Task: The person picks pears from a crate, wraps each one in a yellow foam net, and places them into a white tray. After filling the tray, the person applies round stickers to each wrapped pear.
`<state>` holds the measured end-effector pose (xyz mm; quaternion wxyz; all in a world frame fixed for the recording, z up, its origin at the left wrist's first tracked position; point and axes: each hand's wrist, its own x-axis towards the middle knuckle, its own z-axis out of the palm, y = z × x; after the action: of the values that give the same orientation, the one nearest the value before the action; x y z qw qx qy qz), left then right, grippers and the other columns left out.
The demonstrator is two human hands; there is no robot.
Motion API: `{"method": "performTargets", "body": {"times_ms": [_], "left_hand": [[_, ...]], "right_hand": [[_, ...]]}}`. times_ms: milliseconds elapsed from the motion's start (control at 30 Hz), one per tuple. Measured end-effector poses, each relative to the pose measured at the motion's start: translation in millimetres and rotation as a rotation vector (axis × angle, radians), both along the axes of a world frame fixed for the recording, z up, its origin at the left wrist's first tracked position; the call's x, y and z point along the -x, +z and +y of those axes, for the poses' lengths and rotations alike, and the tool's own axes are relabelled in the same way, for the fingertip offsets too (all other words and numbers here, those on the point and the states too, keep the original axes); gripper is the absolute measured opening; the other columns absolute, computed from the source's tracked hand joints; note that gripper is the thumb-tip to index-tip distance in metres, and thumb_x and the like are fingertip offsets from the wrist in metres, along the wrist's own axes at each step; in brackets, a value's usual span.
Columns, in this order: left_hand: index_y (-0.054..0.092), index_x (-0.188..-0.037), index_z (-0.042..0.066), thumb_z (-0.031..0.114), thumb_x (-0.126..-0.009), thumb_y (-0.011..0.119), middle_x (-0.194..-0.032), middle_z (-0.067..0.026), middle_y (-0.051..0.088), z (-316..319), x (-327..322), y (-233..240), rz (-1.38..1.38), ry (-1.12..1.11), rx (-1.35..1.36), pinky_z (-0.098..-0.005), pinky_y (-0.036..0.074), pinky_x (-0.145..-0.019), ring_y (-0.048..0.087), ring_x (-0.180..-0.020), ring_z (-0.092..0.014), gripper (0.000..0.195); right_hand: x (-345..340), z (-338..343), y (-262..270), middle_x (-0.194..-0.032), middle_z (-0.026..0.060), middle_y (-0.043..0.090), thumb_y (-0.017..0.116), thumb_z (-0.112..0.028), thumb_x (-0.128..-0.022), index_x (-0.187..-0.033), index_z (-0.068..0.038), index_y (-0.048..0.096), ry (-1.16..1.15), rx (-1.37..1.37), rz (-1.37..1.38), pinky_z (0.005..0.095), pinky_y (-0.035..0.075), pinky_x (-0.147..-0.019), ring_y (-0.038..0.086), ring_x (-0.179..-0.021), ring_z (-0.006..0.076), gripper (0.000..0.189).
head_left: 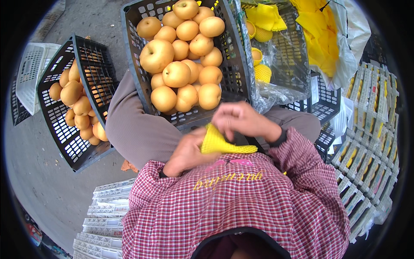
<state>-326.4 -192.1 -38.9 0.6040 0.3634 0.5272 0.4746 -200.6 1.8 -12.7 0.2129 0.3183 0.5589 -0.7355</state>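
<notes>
My left hand (pixel 189 151) grips a yellow foam fruit net (pixel 218 142) in front of my chest. The net's wide end is in the hand, and a narrow tail stretches to the right. Whether a fruit sits inside is hidden. Just above the net, my right hand (pixel 244 121) has bent fingers close to its upper edge; motion blur hides whether they pinch it. Beyond both hands, a black plastic crate (pixel 129 61) holds several round yellow-brown pears (pixel 176 74). Right of it, a plastic-lined crate (pixel 284 64) contains pears in yellow nets (pixel 262 73) and loose nets (pixel 266 17).
A tilted black crate (pixel 53 129) with more pears (pixel 71 92) stands left, before a white crate (pixel 30 74). At upper right, a white sack (pixel 352 35) is full of yellow nets (pixel 318 35). Stacked packed trays (pixel 368 155) rise at right; white crates (pixel 103 220) stand lower left.
</notes>
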Motion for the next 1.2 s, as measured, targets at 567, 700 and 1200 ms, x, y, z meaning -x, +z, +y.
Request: {"method": "performTargets", "body": {"times_ms": [567, 700, 1200], "left_hand": [[0.058, -0.124, -0.004, 0.013, -0.08, 0.084, -0.112, -0.0079, 0.066, 69, -36, 10, 0.107, 0.491, -0.019, -0.0291, 0.054, -0.082, 0.064, -0.097, -0.016, 0.054], [0.046, -0.138, -0.002, 0.014, -0.083, 0.081, -0.124, -0.0131, 0.062, 93, -47, 30, -0.393, 0.516, 0.016, -0.043, 0.062, -0.085, 0.066, -0.107, -0.026, 0.067], [0.048, -0.138, 0.0, 0.023, -0.072, 0.088, -0.126, -0.0118, 0.062, 76, -130, 49, -0.374, 0.298, -0.091, -0.0374, 0.051, -0.099, 0.064, -0.112, -0.023, 0.081]], "right_hand": [[-19, 17, -5, -0.13, 0.0223, 0.049, 0.081, -0.055, -0.074, -0.138, -0.006, 0.049, -0.183, -0.947, 0.249, 0.043, 0.046, -0.102, 0.054, -0.12, 0.0378, 0.087], [-69, 27, 51, -0.11, 0.014, 0.059, 0.066, -0.042, -0.094, -0.135, -0.004, 0.054, -0.469, -0.684, 0.375, 0.0324, 0.056, -0.079, 0.067, -0.096, 0.0215, 0.057], [-163, -19, 53, -0.136, 0.0118, 0.052, 0.052, -0.049, -0.101, -0.146, -0.004, 0.035, -1.029, -0.08, 0.396, 0.0403, 0.052, -0.096, 0.058, -0.121, 0.0235, 0.066]]}}
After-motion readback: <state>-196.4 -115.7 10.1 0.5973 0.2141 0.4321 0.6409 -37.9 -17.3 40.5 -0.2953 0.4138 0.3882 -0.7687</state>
